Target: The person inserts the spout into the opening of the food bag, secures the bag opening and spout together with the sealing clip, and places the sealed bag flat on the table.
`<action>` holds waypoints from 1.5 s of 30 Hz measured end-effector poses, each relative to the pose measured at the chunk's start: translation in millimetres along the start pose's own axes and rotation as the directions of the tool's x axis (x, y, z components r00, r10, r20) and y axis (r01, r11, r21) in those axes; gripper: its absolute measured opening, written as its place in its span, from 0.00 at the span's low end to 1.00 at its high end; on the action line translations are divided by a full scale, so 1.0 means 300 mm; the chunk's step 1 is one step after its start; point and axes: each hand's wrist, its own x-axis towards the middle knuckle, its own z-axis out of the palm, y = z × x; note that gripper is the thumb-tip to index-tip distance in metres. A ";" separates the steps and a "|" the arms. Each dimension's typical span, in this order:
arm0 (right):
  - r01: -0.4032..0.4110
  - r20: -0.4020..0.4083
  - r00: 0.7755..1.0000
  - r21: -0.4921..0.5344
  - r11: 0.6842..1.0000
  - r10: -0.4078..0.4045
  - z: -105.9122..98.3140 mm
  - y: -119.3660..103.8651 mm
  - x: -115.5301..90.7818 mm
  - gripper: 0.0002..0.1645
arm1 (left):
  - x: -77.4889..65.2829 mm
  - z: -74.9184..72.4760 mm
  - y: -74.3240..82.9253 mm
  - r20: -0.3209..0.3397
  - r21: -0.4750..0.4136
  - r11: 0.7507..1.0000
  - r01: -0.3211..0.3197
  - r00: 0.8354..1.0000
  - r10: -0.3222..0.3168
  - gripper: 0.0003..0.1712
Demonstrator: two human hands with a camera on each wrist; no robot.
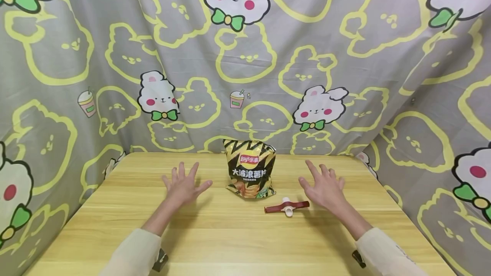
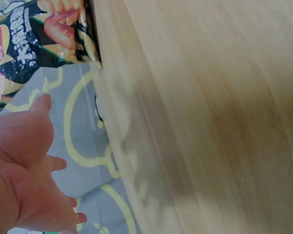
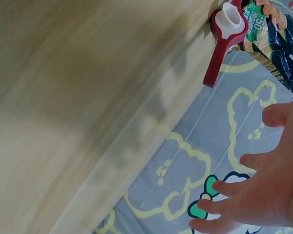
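A black and yellow bag of Lay's potato chips [image 1: 250, 171] stands upright on the table. In front of it, slightly right, lies a dark red bag clip with a white spout [image 1: 287, 207]. My left hand [image 1: 184, 185] is held left of the bag, fingers spread, touching nothing. To the right of bag and clip is my right hand [image 1: 325, 185], fingers also spread and holding nothing. The left wrist view shows the bag [image 2: 44, 36] beyond the thumb. In the right wrist view the clip [image 3: 229, 27] is near the bag, apart from my fingers [image 3: 229, 187].
The light wooden table [image 1: 215, 242] extends under both arms. A grey curtain [image 1: 264, 76] with yellow outlines and white cartoon animals hangs behind the table and along both sides. Dark wrist straps [image 1: 358, 259] show by the cream sleeves [image 1: 134, 252].
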 end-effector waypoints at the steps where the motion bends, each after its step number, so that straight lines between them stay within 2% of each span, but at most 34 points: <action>1: 0.002 0.003 1.000 0.007 1.000 -0.002 0.001 -0.002 0.000 0.42 | 0.001 0.002 0.005 0.002 0.006 1.000 -0.006 1.000 0.006 0.50; 7: 0.019 0.027 0.999 0.074 0.997 -0.022 0.014 -0.017 -0.002 0.42 | -0.007 0.005 0.048 0.018 -0.005 0.999 -0.045 0.999 0.045 0.51; 12: 0.062 0.013 0.998 0.138 0.988 -0.065 0.018 -0.024 -0.007 0.40 | -0.020 0.003 0.090 0.033 -0.057 0.995 -0.082 0.996 0.084 0.50; 19: 0.129 0.003 0.991 0.202 0.971 -0.132 0.018 -0.035 -0.018 0.36 | -0.036 0.027 0.155 -0.015 -0.093 0.977 -0.191 0.982 0.191 0.48; 23: 0.121 0.029 0.991 0.228 0.966 -0.131 0.018 -0.038 -0.019 0.35 | -0.059 0.032 0.202 -0.017 -0.118 0.963 -0.241 0.970 0.241 0.47; 25: 0.114 0.047 0.991 0.241 0.964 -0.128 0.018 -0.037 -0.019 0.34 | -0.073 0.021 0.231 -0.001 -0.133 0.958 -0.255 0.966 0.257 0.46; 30: 0.086 0.086 0.990 0.269 0.959 -0.113 0.011 -0.038 -0.022 0.34 | -0.088 0.010 0.274 -0.013 -0.158 0.943 -0.294 0.955 0.295 0.42; 36: 0.042 0.136 0.987 0.275 0.961 -0.082 0.003 -0.035 -0.024 0.31 | -0.102 0.010 0.311 0.010 -0.197 0.933 -0.302 0.951 0.310 0.39; 45: 0.002 0.216 0.974 0.307 0.952 -0.072 -0.002 -0.030 -0.025 0.26 | -0.092 0.050 0.364 0.064 -0.265 0.888 -0.376 0.912 0.405 0.30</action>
